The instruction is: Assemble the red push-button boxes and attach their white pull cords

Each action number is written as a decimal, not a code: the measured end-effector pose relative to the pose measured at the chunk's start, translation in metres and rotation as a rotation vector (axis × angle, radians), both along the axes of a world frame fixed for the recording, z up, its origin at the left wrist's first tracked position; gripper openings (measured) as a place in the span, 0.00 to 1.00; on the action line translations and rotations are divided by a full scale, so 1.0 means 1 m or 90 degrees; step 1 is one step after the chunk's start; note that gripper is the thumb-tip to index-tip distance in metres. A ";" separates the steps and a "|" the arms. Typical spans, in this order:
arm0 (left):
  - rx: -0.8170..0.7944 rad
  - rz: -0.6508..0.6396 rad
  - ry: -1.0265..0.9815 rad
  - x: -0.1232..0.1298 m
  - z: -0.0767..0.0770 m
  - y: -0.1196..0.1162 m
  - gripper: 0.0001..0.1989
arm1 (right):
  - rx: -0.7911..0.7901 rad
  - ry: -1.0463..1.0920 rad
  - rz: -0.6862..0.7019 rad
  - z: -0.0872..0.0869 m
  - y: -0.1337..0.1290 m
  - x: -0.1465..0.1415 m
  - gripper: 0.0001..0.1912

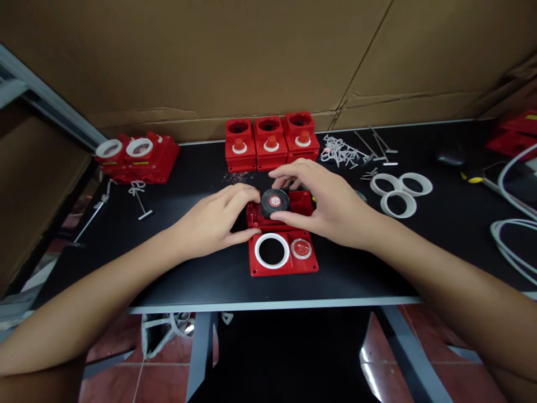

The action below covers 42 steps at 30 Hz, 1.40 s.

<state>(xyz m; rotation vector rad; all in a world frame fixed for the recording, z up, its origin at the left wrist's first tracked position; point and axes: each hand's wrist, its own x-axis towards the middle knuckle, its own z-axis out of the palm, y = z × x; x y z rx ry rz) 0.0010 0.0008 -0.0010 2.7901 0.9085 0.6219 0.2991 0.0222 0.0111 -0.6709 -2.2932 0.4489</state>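
At centre frame, the right hand curls half-open round a black disc, thumb against it; the left hand is half-open beside it, seemingly gripping the red box below.

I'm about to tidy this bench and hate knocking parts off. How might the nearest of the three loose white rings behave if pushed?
The nearest white ring looks stiff, as it holds a clean round shape. It is probably light, being mostly opening. Lying flat, it should slide rather than roll, perhaps nudging the rings behind.
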 end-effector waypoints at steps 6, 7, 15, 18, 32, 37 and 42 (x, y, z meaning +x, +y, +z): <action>-0.011 0.000 -0.004 0.001 0.001 0.000 0.21 | -0.011 -0.017 -0.006 0.002 -0.001 0.000 0.26; -0.013 0.002 -0.003 0.001 0.001 0.000 0.21 | -0.009 -0.022 -0.006 0.002 -0.002 0.000 0.26; -0.059 0.033 -0.006 0.000 0.000 0.001 0.25 | 0.034 -0.028 -0.038 0.035 -0.007 0.016 0.08; -0.067 0.045 -0.008 -0.001 -0.001 0.002 0.26 | -0.076 -0.119 0.086 0.051 -0.010 0.028 0.12; -0.079 0.063 -0.008 -0.003 0.003 0.005 0.28 | -0.237 -0.456 0.097 0.045 -0.021 0.022 0.04; -0.111 0.090 0.005 -0.003 0.003 0.005 0.35 | -0.240 -0.470 0.091 0.045 -0.022 0.020 0.04; -0.107 0.082 0.008 -0.002 0.004 0.005 0.33 | -0.233 -0.442 0.114 0.046 -0.021 0.021 0.06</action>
